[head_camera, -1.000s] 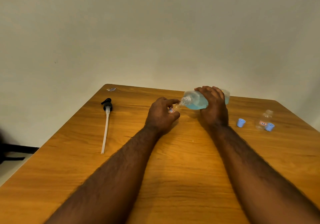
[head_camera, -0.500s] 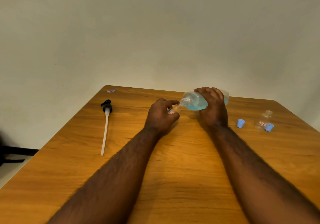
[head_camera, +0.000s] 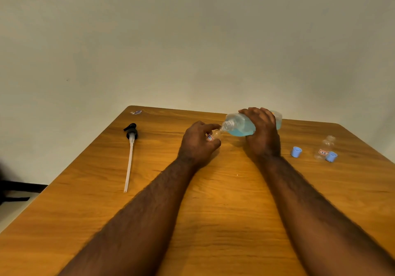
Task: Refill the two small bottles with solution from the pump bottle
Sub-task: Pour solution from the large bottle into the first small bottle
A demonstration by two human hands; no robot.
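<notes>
Head view shows your right grip (head_camera: pixel 262 133) clasped round the pump bottle (head_camera: pixel 238 126), tipped on its side above the desk (head_camera: pixel 224 201), long axis running leftward, its open neck meeting the mouth of the small bottle (head_camera: pixel 215 135) pinched in your left grip (head_camera: pixel 198 145) and tilted up toward it.

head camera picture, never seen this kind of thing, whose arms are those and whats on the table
No machine here: a camera worn on a person's head looks down at their own bare arms. The right hand grips a big bottle of blue liquid, tipped with its open neck at a small bottle held in the left hand. On the wooden table are the pump with its long tube, a loose blue cap, and a second small bottle with another blue cap beside it.
</notes>
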